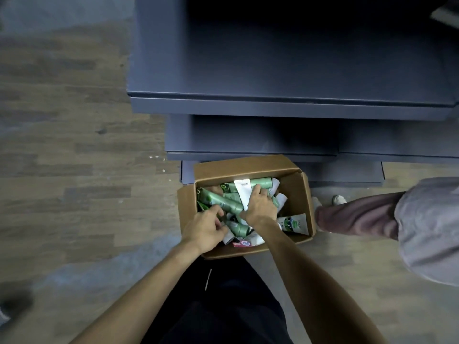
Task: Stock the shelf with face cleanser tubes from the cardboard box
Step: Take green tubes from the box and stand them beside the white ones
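Inside cardboard box (250, 167): jumbled green tubes (221, 201)

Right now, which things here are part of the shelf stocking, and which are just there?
Part of the job:
cardboard box
green tubes
shelf
left hand
right hand

Just there:
another person's leg
white shoes
wooden floor

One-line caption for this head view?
Both hands, left hand and right hand, dig among green tubes in the cardboard box below dark shelves.
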Tool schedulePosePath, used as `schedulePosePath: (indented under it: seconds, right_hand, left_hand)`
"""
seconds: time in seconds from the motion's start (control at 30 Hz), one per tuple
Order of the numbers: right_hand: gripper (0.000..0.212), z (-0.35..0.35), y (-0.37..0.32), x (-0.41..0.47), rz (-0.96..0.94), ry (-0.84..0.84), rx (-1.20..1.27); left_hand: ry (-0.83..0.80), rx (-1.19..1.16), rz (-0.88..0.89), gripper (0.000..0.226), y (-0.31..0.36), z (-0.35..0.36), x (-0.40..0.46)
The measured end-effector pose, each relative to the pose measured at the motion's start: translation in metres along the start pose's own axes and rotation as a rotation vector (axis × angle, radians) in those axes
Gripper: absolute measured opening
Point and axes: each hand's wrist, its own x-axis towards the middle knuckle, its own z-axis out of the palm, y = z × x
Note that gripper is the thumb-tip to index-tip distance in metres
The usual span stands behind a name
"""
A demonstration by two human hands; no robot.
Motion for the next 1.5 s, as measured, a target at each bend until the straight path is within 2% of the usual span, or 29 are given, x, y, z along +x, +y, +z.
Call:
schedulePosePath:
  seconds: [0.27,0.43,0.57,0.7,0.83,1.03,1.17,1.33,1.5]
  right_hand:
    - [0.065,-0.001,0.017,0.007,0.016,0.143,-0.137]
    - [0.067,-0.004,0.018,0.010,-0.016,0.138,-0.235]
    - [0.031,-0.015,0.014,0.007,-0.014,0.152,-0.281]
    - [0.029,-0.036,0.022,0.001,-0.101,0.161,-0.285]
    - [0.029,-0.059,0.037,-0.020,-0.235,0.195,-0.099]
    - [0.031,-0.086,0.039,-0.068,-0.357,0.213,0.371]
    - [0.028,-0.106,0.031,-0.091,-0.422,0.273,0.541]
    - [0.029,-0.151,0.014,-0.113,-0.544,0.363,0.736]
    - [0.035,-0.232,-0.015,-0.154,-0.781,0.506,0.885]
  left_hand:
    - [-0.035,0.037,-0.002,0.034,-0.003,0.002,0.003]
    - [-0.033,0.076,0.016,0.034,-0.004,0.007,0.002]
    - [-0.020,0.097,0.021,0.034,-0.006,0.008,0.002]
    - [-0.037,0.085,0.004,0.032,-0.005,0.007,0.001]
    - [-0.052,0.031,-0.009,0.028,0.002,-0.004,0.000]
    - [0.023,-0.042,0.040,0.033,0.018,-0.034,-0.001]
    - [0.078,0.045,0.117,0.030,0.035,-0.059,-0.004]
    - [0.251,0.318,0.279,0.029,0.068,-0.114,-0.022]
    - [0.494,0.272,0.510,0.023,0.127,-0.198,-0.074]
